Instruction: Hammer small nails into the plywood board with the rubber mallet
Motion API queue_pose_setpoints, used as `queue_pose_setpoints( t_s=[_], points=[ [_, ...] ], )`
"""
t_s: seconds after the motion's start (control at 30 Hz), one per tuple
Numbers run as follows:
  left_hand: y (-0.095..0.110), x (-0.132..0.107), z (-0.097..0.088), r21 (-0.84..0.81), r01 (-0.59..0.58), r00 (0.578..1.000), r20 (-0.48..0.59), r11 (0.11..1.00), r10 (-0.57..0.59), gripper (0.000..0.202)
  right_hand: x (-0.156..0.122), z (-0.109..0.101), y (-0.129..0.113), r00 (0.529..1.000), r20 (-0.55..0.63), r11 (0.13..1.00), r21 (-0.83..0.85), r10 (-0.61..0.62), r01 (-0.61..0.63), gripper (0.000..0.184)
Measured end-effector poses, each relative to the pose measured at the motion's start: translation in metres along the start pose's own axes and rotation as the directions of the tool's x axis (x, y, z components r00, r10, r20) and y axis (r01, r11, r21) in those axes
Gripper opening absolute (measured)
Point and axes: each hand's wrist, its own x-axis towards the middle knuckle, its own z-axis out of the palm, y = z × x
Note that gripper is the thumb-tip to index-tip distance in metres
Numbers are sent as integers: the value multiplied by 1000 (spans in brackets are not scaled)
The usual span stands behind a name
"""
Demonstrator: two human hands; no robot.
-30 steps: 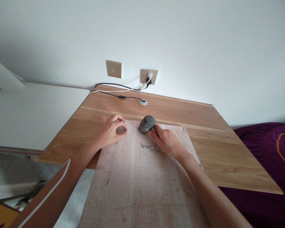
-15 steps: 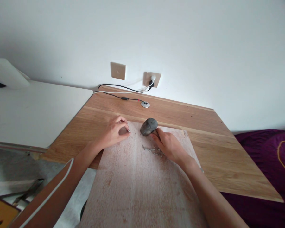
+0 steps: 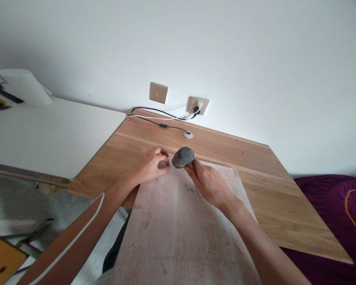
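Observation:
My right hand is wrapped round the short handle of a mallet with a rounded grey head. The mallet's head hovers over the far part of a worn, whitish wooden board, just right of my left fingers. Thumb and forefinger of my left hand pinch a tiny nail at the board's far left corner. Several loose nails lie on the board beside my right hand, which partly hides them.
Beneath the board is a wooden desk against a white wall. Cables run to a wall socket. On the left, a white table carries a white roll and a black-handled tool. Purple fabric lies to the right.
The mallet's head has moved left, nearer my left fingers. My left hand keeps its pinch at the same spot on the board. The camera has turned slightly left.

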Motion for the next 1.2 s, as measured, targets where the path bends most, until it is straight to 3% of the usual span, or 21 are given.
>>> queue_pose_setpoints(
  t_s=[0.2,1.2],
  points=[
    [2,-1,0,-32,14,1000,-7,999,-14,3,4,1,-11,996,91,998,-60,10,-5,19],
    [2,-1,1,-92,9,1000,-24,996,-11,5,1,-3,-10,997,70,997,-72,-15,20,20]
  ],
)
